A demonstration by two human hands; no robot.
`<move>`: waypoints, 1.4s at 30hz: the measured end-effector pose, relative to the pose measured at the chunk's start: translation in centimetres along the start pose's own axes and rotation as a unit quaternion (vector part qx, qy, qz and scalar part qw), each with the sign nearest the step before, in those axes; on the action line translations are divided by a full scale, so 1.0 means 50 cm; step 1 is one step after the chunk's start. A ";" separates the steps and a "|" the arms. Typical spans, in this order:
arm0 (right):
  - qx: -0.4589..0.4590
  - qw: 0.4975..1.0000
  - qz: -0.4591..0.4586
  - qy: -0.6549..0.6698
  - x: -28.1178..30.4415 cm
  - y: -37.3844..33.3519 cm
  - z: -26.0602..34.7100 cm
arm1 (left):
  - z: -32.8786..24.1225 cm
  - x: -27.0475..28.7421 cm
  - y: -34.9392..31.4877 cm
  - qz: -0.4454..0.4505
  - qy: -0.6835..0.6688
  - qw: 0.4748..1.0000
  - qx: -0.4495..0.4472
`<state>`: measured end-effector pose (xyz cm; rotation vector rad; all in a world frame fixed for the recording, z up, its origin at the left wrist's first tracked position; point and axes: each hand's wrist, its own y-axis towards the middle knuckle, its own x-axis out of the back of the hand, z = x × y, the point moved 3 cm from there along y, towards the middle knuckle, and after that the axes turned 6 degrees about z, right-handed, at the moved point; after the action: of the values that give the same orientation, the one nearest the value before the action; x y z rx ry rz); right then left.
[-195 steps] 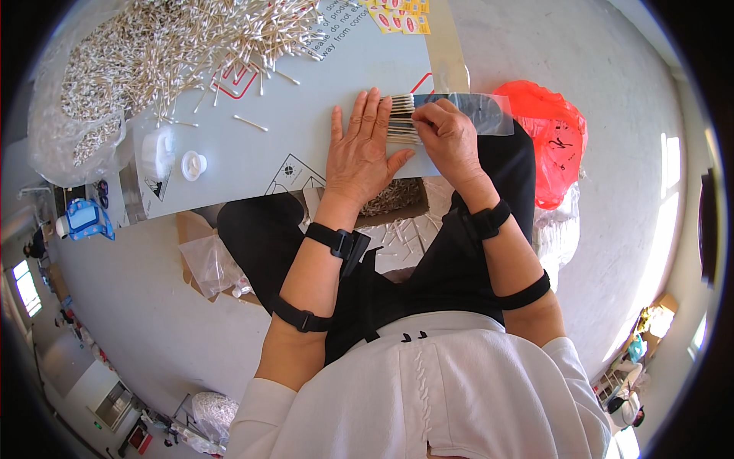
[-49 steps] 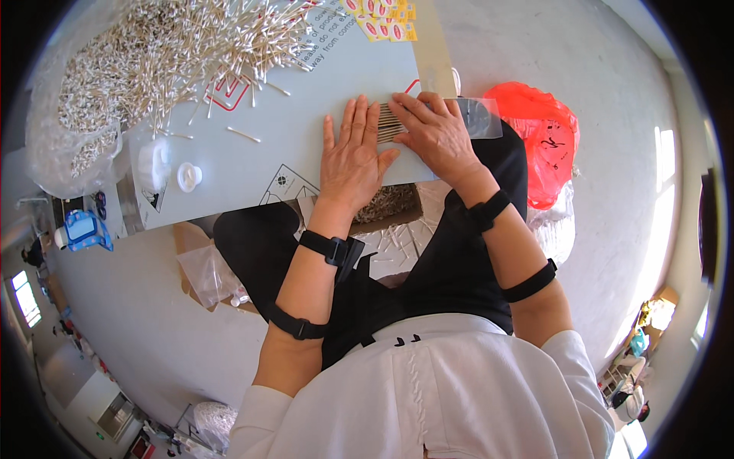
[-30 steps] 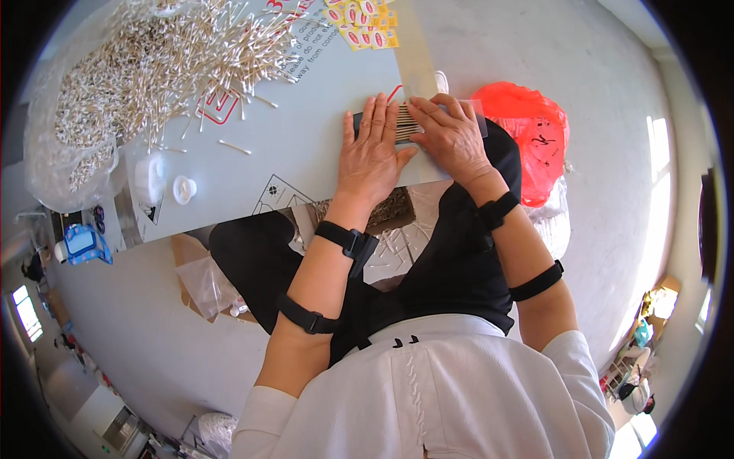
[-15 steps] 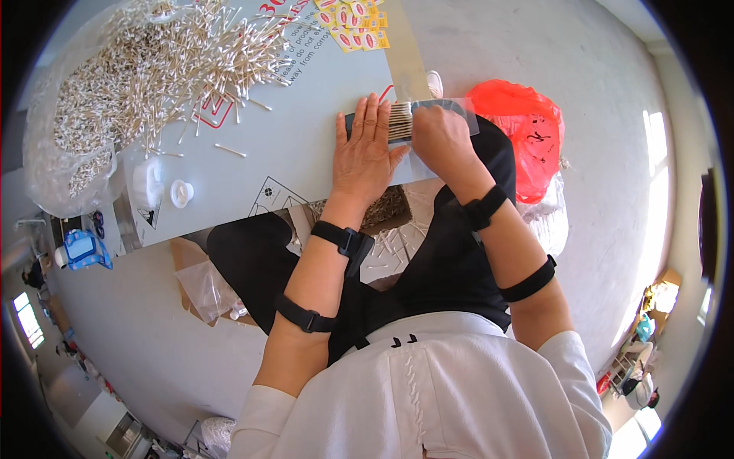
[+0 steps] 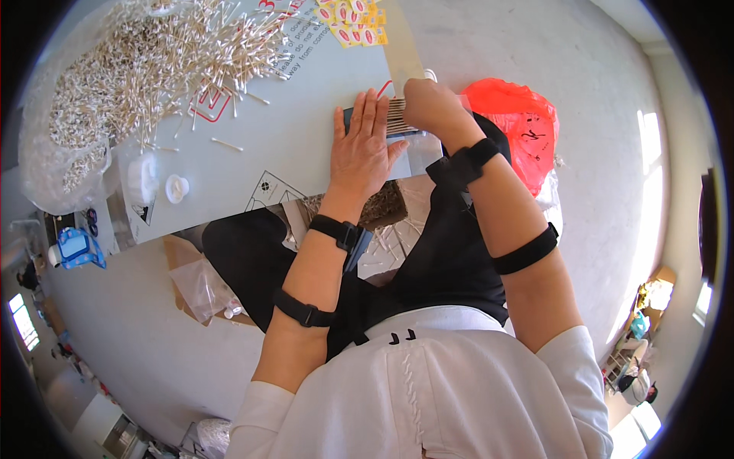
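On the smooth grey table (image 5: pixel 298 126), a crinkled clear plastic bag (image 5: pixel 57 180) spills cotton swabs (image 5: pixel 153 69) along the left edge. A cardboard box (image 5: pixel 391 219) holding swabs sits below the near edge. The left hand (image 5: pixel 359 157), well apart from the heap, lies flat and open over a parallel swab row (image 5: pixel 395 116) near the right edge; the right hand (image 5: pixel 433 107) curls closed beside it, grip hidden.
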<state>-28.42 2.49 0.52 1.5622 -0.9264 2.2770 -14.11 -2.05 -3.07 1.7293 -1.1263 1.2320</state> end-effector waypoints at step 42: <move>-0.083 0.978 0.029 0.189 -0.033 0.002 -0.090 | -0.003 -0.008 -0.002 -0.002 -0.024 1.000 -0.008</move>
<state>-31.17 5.43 -2.05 0.9985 -1.0304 2.3501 -14.13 -1.80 -3.42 1.7565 -1.1561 1.1828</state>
